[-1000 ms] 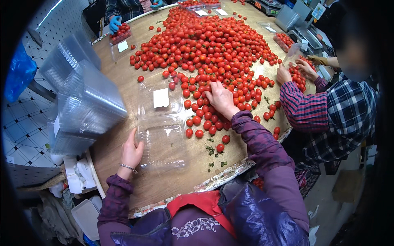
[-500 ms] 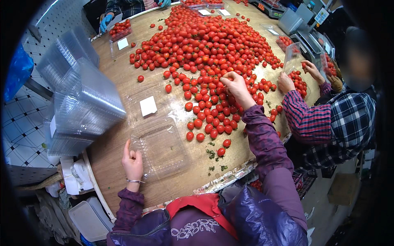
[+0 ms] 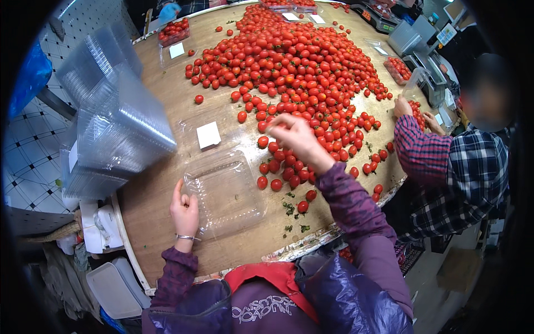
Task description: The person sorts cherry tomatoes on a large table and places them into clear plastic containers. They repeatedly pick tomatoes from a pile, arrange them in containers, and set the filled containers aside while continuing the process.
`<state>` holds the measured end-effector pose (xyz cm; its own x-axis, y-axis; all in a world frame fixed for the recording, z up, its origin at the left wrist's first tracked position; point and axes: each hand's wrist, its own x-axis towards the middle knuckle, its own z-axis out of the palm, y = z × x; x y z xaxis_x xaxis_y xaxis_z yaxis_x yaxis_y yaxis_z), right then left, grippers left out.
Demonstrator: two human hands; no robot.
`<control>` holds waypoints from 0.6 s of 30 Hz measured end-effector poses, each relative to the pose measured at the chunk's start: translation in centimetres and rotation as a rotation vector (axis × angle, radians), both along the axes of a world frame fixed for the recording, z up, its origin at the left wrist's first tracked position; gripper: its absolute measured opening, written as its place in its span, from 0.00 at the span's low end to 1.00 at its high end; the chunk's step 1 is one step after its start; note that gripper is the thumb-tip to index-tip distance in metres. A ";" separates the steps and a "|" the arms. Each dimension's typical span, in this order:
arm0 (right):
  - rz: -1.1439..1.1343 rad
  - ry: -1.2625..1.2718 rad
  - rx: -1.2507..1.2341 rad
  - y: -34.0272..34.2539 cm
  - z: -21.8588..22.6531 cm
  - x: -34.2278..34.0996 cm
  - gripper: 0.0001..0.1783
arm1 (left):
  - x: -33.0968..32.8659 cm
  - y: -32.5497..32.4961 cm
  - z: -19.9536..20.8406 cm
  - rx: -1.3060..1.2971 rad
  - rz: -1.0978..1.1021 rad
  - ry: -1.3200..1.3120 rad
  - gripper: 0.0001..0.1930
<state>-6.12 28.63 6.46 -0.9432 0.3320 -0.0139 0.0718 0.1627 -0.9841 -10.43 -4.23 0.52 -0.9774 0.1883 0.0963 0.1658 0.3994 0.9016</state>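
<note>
A clear plastic clamshell box (image 3: 228,209) lies with its lid spread open on the table in front of me. My left hand (image 3: 184,214) is at the box's left edge, index finger stretched along it and the other fingers curled at the rim. A white square pad (image 3: 208,135) lies on the clear plastic beyond the tray. Over the near edge of the red cherry tomatoes (image 3: 289,61) hovers my right hand (image 3: 300,142), its fingers bent together and slightly blurred. Whatever may be between those fingertips is hidden.
Nested clear boxes (image 3: 119,128) stand in tall stacks on the left. On the right, a co-worker's hand (image 3: 403,106) is at another box. Filled tomato boxes (image 3: 173,32) and scales (image 3: 370,19) sit farther off. Leafy scraps (image 3: 289,209) lie near the table's edge.
My right hand has come left and nearer, away from the tomatoes it was among. My left hand stays by the box edge. The view has shifted slightly.
</note>
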 end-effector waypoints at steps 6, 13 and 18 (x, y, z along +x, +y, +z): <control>0.377 0.119 0.061 -9.4 -0.5 0.3 0.11 | 0.2 0.5 0.8 0.052 0.019 -0.035 0.28; 0.278 0.162 -0.584 -4.6 0.8 -5.6 0.12 | 0.7 -0.7 0.4 0.025 0.039 -0.022 0.29; 0.104 -0.102 -0.041 -2.9 -0.6 -15.3 0.13 | 1.2 -0.4 0.9 0.038 0.065 -0.058 0.29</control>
<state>-21.42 25.71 5.84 -0.9655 0.2293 -0.1235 0.1570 0.1339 -0.9785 -9.26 -4.66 1.45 -0.9915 0.1217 0.0454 0.0881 0.3733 0.9235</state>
